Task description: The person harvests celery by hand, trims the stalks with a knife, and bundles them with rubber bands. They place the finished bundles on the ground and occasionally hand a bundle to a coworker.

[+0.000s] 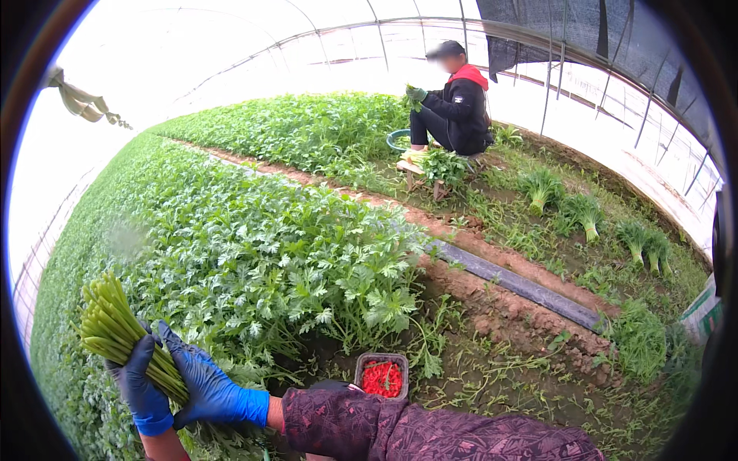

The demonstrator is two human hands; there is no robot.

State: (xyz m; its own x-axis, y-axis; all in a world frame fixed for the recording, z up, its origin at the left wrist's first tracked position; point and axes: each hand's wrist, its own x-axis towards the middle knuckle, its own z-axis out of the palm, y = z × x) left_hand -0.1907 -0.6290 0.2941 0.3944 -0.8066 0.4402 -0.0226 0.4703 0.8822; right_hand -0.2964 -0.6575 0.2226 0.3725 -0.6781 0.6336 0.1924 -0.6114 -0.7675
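A thick bunch of green leafy-vegetable stems is held at the lower left, its cut ends pointing up and left. My left hand, in a blue rubber glove, grips the bunch with the thumb across its front. Against the right side of the same stems lies my right hand, gloved in blue too, its fingers reaching behind them. The leafy end hangs below the hands and is mostly hidden by them. Dense green leafy plants grow right behind the bunch.
A plastic tub of red bands sits on the soil near my sleeve. Black film or hose runs along the furrow. A co-worker sits beyond, holding greens, by a small wooden stool. Tied bunches lie at right.
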